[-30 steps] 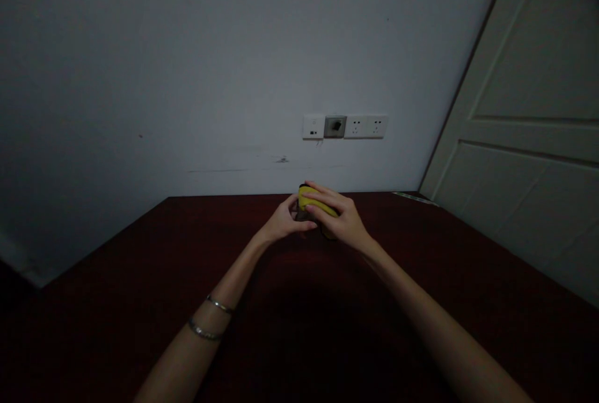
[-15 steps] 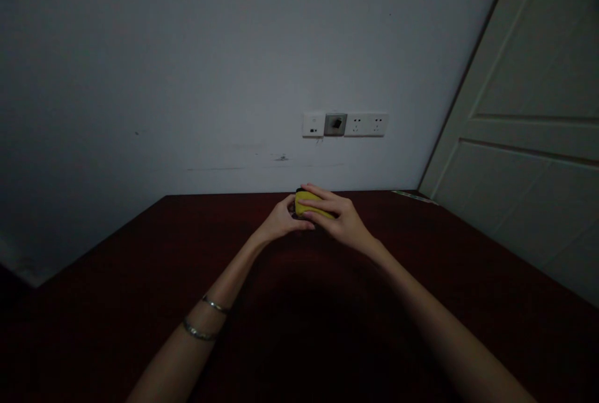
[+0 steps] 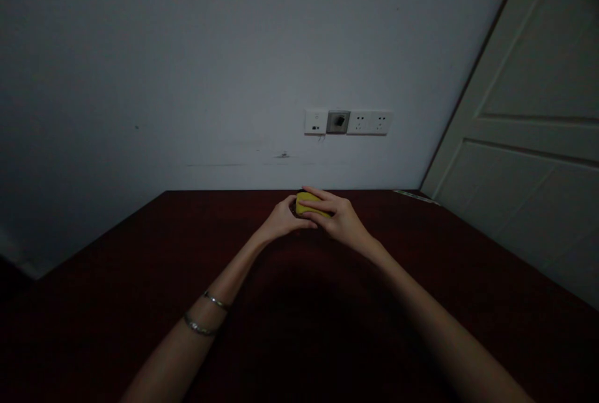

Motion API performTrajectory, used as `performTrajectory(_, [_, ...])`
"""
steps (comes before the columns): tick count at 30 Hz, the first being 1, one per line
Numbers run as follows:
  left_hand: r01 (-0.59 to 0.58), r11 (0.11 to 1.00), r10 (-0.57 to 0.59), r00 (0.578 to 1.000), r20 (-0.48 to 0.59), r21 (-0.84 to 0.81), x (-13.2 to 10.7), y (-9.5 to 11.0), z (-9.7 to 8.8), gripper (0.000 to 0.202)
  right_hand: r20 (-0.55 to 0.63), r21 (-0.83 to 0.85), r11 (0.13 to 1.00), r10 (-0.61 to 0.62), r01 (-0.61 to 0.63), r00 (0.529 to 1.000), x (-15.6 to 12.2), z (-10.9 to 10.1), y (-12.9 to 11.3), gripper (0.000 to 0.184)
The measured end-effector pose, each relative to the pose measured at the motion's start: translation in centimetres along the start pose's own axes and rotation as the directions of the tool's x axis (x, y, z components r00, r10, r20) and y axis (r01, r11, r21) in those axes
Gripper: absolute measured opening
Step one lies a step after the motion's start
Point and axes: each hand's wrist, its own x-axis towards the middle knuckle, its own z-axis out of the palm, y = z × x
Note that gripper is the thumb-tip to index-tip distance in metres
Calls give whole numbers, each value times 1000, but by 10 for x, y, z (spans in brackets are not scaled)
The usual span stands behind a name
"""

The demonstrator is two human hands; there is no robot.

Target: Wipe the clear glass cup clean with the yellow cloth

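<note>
Yellow object between two hands, near the far edge of a bench

Centre: the yellow object (image 3: 306, 197) lies beneath the spread fingers (image 3: 322, 205) of the right hand (image 3: 345, 220), which comes in from about 4 o'clock and grasps it from above. Whether it rests on the bench (image 3: 163, 253) or is raised cannot be told. At about 8 o'clock, the left hand (image 3: 279, 221) curves toward it, thumb pointing to the right hand. A dark item (image 3: 292, 207) shows inside that curve, beside the yellow; it is too dim to identify, and whether the left fingers grip it cannot be told. Between 7 and 8 o'clock, two silvery bracelets (image 3: 199, 327) encircle the left forearm. Surroundings: the bench is dark red and meets a pale wall (image 3: 224, 66). At 1 o'clock, a row of wall sockets (image 3: 369, 123) includes one grey plate (image 3: 337, 122); at 2 o'clock stands a panelled door (image 3: 538, 97).
</note>
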Motion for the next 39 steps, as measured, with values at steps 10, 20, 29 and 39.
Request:
performTrajectory(10, [-63, 991, 61, 998, 24, 120, -1, 0, 2, 72, -125, -77, 997, 12, -22, 992, 1, -4, 7, 27])
performTrajectory(20, [-53, 985, 64, 996, 61, -165, -3, 2, 3, 64, -234, 109, 994, 53, -28, 971, -2, 8, 3, 27])
performTrajectory(29, [19, 899, 12, 998, 68, -437, -6, -6, 3, 71, -259, 158, 988, 44, -2, 965, -6, 11, -5, 27])
performTrajectory(39, [66, 901, -12, 992, 127, -429, -8, -3, 5, 76, -286, 273, 947, 247, -169, 926, -1, 11, 6, 30])
